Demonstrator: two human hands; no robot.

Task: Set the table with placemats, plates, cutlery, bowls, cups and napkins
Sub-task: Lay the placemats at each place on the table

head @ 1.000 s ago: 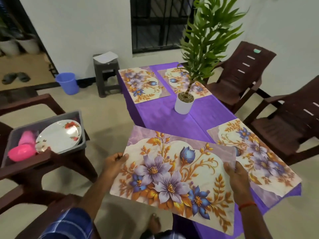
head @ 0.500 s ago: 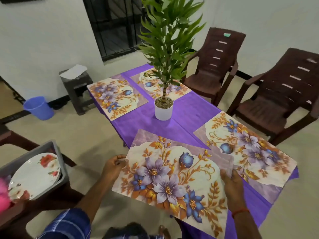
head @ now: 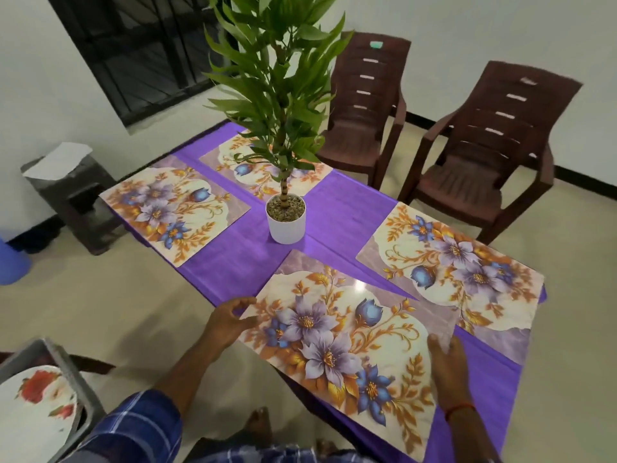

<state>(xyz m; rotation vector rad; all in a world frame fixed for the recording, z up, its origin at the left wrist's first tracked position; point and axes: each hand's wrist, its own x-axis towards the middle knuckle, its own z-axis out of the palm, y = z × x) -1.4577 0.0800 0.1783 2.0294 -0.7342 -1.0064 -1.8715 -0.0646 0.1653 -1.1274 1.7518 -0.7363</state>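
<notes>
A home dining room – purple-clothed table (head: 337, 215), 2 plastic chairs (head: 474, 155), potted plant (head: 285, 215).

A potted plant (head: 285, 215) stands mid-frame. One brown chair (head: 364, 135) and a second chair (head: 474, 168) sit upper right. At left, a dark stool (head: 76, 198) bears paper (head: 60, 160); a blue bin (head: 10, 262) sits at the left edge.

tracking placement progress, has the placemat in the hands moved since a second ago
Yes. The held placemat shifted right: its far corner, earlier well left of the white plant pot, now lies just in front of it.
</notes>
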